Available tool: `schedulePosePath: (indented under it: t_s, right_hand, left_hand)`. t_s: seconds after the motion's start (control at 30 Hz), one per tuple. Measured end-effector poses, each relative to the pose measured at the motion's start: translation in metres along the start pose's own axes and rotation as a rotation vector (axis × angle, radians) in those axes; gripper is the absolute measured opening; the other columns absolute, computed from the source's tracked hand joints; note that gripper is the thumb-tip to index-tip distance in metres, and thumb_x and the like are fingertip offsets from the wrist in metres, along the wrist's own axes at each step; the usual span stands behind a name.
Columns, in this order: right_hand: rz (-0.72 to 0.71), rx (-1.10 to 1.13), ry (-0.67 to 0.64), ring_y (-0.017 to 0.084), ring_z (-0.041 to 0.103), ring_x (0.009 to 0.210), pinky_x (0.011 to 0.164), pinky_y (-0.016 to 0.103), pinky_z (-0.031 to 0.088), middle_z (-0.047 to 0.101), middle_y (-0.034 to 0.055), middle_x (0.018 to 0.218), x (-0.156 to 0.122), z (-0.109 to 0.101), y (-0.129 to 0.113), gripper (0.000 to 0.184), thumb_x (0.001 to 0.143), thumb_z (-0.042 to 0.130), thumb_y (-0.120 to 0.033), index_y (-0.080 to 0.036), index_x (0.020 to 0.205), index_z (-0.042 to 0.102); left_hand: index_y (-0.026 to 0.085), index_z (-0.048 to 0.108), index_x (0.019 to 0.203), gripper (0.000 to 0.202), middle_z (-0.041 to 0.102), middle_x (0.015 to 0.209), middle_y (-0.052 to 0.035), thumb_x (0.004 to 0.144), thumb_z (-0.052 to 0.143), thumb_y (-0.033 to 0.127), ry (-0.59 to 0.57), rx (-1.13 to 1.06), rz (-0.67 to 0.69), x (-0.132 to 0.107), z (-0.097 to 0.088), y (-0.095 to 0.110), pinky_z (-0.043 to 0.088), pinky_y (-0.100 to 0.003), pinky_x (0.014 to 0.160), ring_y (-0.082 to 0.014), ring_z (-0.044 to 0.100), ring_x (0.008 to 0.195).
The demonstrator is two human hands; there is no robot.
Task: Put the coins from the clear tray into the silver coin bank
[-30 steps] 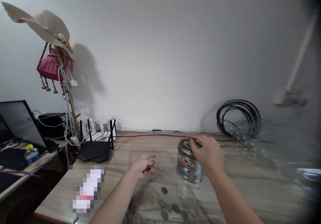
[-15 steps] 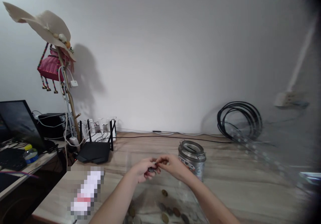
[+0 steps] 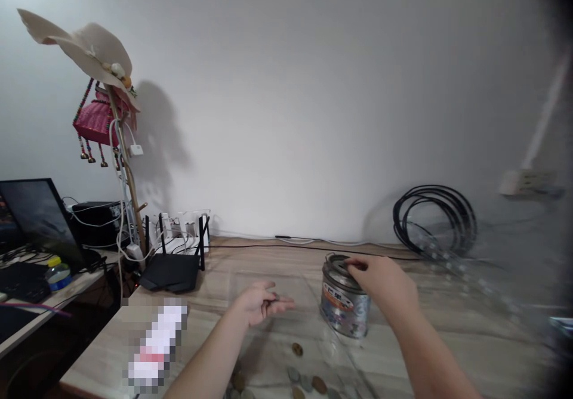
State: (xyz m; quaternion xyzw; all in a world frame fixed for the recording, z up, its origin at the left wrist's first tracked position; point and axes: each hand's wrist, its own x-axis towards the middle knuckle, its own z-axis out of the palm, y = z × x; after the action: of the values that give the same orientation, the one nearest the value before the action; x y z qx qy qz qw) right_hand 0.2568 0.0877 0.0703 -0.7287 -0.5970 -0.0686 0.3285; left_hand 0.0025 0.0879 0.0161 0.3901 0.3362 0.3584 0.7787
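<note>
A metal coin tin [image 3: 344, 312] with a printed label and a slotted lid stands on the wooden table [image 3: 447, 339]. My right hand [image 3: 384, 282] rests on top of the tin, its fingers pinched at the lid's slot; what they hold is too small to make out. My left hand [image 3: 260, 302] hovers left of the tin, palm up, fingers curled round a small dark coin. Several loose coins [image 3: 297, 349] lie on the table in front of me, between my forearms.
A black router [image 3: 170, 269] and a white power strip sit at the table's back left, beside a stand with a hat [image 3: 85, 47] and pink bag. A black cable coil [image 3: 436, 220] leans on the wall. A laptop [image 3: 38, 220] is at far left.
My right hand met my left hand half a second ago, then moved back right onto the tin's lid. My left hand stayed in place and opened a little.
</note>
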Motion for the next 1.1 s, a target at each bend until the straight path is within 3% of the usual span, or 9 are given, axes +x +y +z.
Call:
schedulePosePath:
  t_s: [0.13, 0.2, 0.3, 0.43, 0.53, 0.73, 0.8, 0.97, 1.1]
  right_hand:
    - [-0.103, 0.033, 0.315, 0.021, 0.053, 0.074, 0.053, 0.027, 0.034, 0.064, 0.0048, 0.077, -0.016, 0.0, -0.02, 0.029, 0.07, 0.042, -0.034, -0.022, 0.083, 0.065]
    - [-0.209, 0.146, 0.339, 0.018, 0.053, 0.074, 0.059, 0.026, 0.036, 0.063, 0.0044, 0.079, -0.027, 0.004, -0.037, 0.03, 0.073, 0.039, -0.034, -0.02, 0.086, 0.063]
    - [-0.406, 0.316, 0.064, 0.014, 0.053, 0.068, 0.063, 0.024, 0.037, 0.064, 0.0025, 0.079, -0.046, 0.02, -0.066, 0.028, 0.074, 0.04, -0.033, -0.021, 0.085, 0.063]
    - [-0.52, 0.395, -0.427, 0.012, 0.05, 0.053, 0.051, 0.022, 0.034, 0.061, -0.0002, 0.057, -0.064, 0.051, -0.09, 0.03, 0.075, 0.037, -0.03, -0.02, 0.062, 0.062]
    - [-0.535, 0.446, -0.549, 0.011, 0.049, 0.05, 0.05, 0.021, 0.033, 0.058, -0.0007, 0.05, -0.066, 0.058, -0.092, 0.029, 0.073, 0.039, -0.026, -0.019, 0.055, 0.06]
    - [-0.263, 0.257, 0.065, 0.017, 0.053, 0.072, 0.063, 0.026, 0.037, 0.064, 0.0036, 0.078, -0.038, 0.02, -0.054, 0.024, 0.071, 0.044, -0.035, -0.022, 0.076, 0.063]
    - [-0.125, 0.167, 0.174, 0.019, 0.053, 0.073, 0.058, 0.027, 0.036, 0.063, 0.0041, 0.077, -0.024, 0.007, -0.033, 0.023, 0.069, 0.046, -0.036, -0.022, 0.073, 0.064]
    - [0.011, 0.186, 0.045, 0.016, 0.053, 0.058, 0.046, 0.024, 0.031, 0.063, 0.002, 0.064, -0.002, 0.004, 0.0, 0.017, 0.063, 0.051, -0.034, -0.023, 0.064, 0.064]
    - [0.022, 0.172, 0.077, 0.015, 0.052, 0.053, 0.044, 0.024, 0.029, 0.063, 0.0024, 0.062, 0.001, 0.011, 0.004, 0.016, 0.061, 0.052, -0.032, -0.022, 0.063, 0.064]
  left_hand:
    - [0.011, 0.006, 0.13, 0.073, 0.063, 0.079, -0.0115, 0.07, 0.048, 0.011, -0.022, 0.189, 0.002, -0.002, 0.003, 0.0, 0.03, -0.014, 0.038, -0.01, 0.058, 0.052]
    - [0.013, 0.012, 0.13, 0.066, 0.064, 0.072, -0.0076, 0.073, 0.046, 0.015, -0.007, 0.272, 0.043, -0.002, 0.004, 0.001, 0.018, -0.014, 0.033, -0.0038, 0.045, 0.036]
    - [0.013, 0.023, 0.126, 0.054, 0.061, 0.06, -0.0012, 0.076, 0.043, 0.024, -0.001, 0.326, 0.107, -0.002, 0.005, 0.002, 0.008, -0.016, 0.032, -0.0002, 0.024, 0.026]
    - [0.014, 0.034, 0.118, 0.047, 0.052, 0.048, 0.0043, 0.078, 0.039, 0.037, 0.008, 0.339, 0.094, -0.002, 0.006, 0.002, 0.005, -0.016, 0.034, -0.0007, 0.019, 0.026]
    - [0.013, 0.045, 0.105, 0.043, 0.053, 0.049, 0.0021, 0.078, 0.034, 0.045, -0.026, 0.35, 0.005, -0.002, 0.007, 0.001, 0.004, -0.017, 0.035, -0.0006, 0.017, 0.028]
    - [0.017, 0.049, 0.101, 0.035, 0.051, 0.054, 0.0023, 0.075, 0.038, 0.038, 0.025, 0.242, -0.056, -0.003, 0.004, 0.004, 0.004, -0.019, 0.038, -0.001, 0.016, 0.031]
    - [0.015, 0.049, 0.1, 0.035, 0.049, 0.053, 0.0024, 0.076, 0.035, 0.035, 0.065, 0.202, -0.032, -0.003, 0.003, 0.006, 0.004, -0.019, 0.038, -0.0013, 0.016, 0.031]
    - [0.013, 0.048, 0.101, 0.041, 0.048, 0.058, 0.0011, 0.079, 0.027, 0.042, 0.027, 0.139, -0.043, -0.005, 0.003, 0.007, 0.003, -0.018, 0.038, -0.0015, 0.017, 0.032]
    - [0.014, 0.048, 0.1, 0.042, 0.044, 0.058, 0.0023, 0.08, 0.026, 0.043, 0.014, 0.127, -0.085, -0.005, 0.004, 0.008, 0.002, -0.017, 0.038, -0.0013, 0.016, 0.033]
